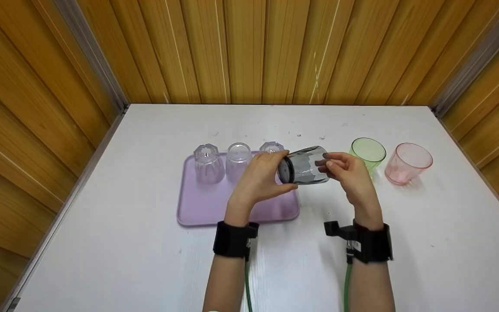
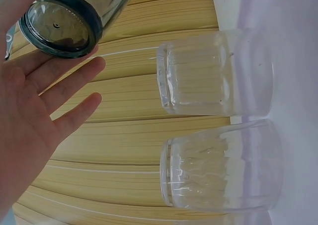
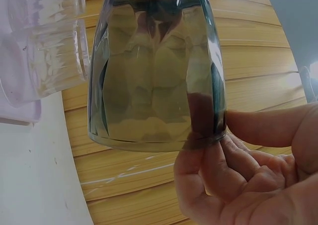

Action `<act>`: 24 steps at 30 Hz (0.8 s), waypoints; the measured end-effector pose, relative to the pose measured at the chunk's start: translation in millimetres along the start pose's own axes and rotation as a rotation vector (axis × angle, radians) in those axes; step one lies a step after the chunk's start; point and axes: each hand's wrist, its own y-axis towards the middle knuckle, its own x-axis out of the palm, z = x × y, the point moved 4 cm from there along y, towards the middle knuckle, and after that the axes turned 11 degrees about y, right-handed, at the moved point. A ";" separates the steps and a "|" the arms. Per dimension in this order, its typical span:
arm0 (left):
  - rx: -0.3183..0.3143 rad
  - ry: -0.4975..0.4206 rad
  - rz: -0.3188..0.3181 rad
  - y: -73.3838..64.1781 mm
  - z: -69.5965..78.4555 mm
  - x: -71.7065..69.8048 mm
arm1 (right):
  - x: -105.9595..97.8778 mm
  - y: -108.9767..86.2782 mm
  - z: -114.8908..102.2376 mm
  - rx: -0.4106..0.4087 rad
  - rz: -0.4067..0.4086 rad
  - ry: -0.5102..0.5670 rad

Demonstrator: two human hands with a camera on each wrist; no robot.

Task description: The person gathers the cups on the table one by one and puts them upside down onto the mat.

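A smoky grey glass tumbler (image 1: 308, 166) is held in the air on its side, its thick base to the left and its rim to the right. My left hand (image 1: 258, 177) grips it near the base, thumb on the near side. In the left wrist view some of the fingers (image 2: 74, 86) are spread out behind the base. At the rim, my right hand (image 1: 351, 175) pinches the wall between thumb and fingers, as the right wrist view shows. Below and left lies a purple tray (image 1: 206, 212), bearing clear glasses (image 1: 209, 167) turned upside down; my left hand partly hides them.
To the right, a green glass (image 1: 368, 151) and a pink glass (image 1: 407, 162) stand upright on the white table (image 1: 102, 242). The green one is partly behind my right hand. Wood-patterned panels (image 1: 245, 52) rise behind the table and on both sides.
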 end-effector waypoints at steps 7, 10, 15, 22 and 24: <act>-0.002 -0.010 -0.007 -0.2 0.5 -1.5 | 0.4 0.8 0.4 0.008 0.002 -0.023; -0.001 -0.016 -0.012 -0.2 0.5 -1.9 | 0.4 0.8 0.6 0.012 0.004 -0.027; 0.000 -0.015 -0.005 -0.2 0.7 -2.2 | 0.4 0.6 0.9 0.011 -0.001 -0.016; 0.002 -0.011 0.003 -1.0 1.3 -2.8 | 0.4 1.0 2.0 0.015 -0.002 -0.007; 0.002 -0.013 0.002 -1.1 1.3 -2.9 | 0.3 1.0 2.3 0.016 -0.001 -0.003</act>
